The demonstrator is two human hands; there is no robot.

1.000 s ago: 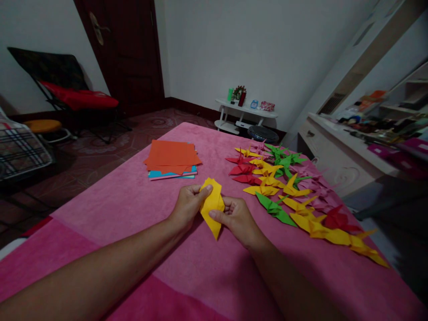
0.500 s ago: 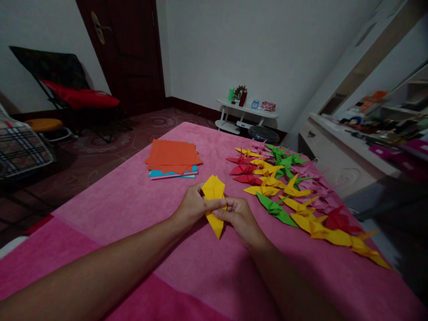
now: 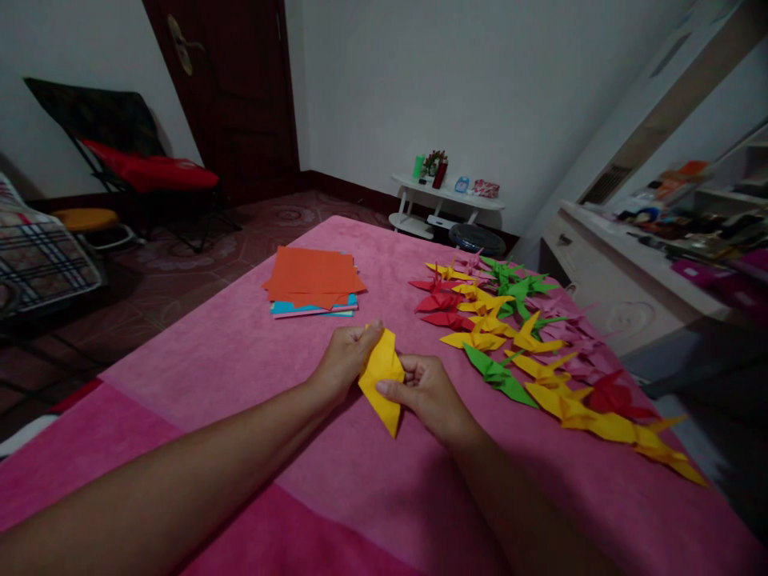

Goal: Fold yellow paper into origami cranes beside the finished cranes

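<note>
A half-folded yellow paper shape (image 3: 382, 376) is held over the pink table cover (image 3: 240, 360), its point aimed down toward me. My left hand (image 3: 343, 362) pinches its upper left edge with fingers closed. My right hand (image 3: 427, 394) grips its right side, thumb pressed on the paper. Just right of my hands lie several finished paper cranes (image 3: 510, 336) in yellow, red, green and pink, spread in rows toward the table's right edge.
A stack of flat paper sheets (image 3: 313, 280), orange on top, lies beyond my hands. Off the table stand a folding chair with a red cushion (image 3: 144, 172), a dark door (image 3: 234, 88), a small white shelf (image 3: 447, 200) and a cluttered dresser (image 3: 630, 264).
My left fingers slid from the middle of the yellow paper up to its top edge, flattening the upper flaps. The camera view shifted slightly.
</note>
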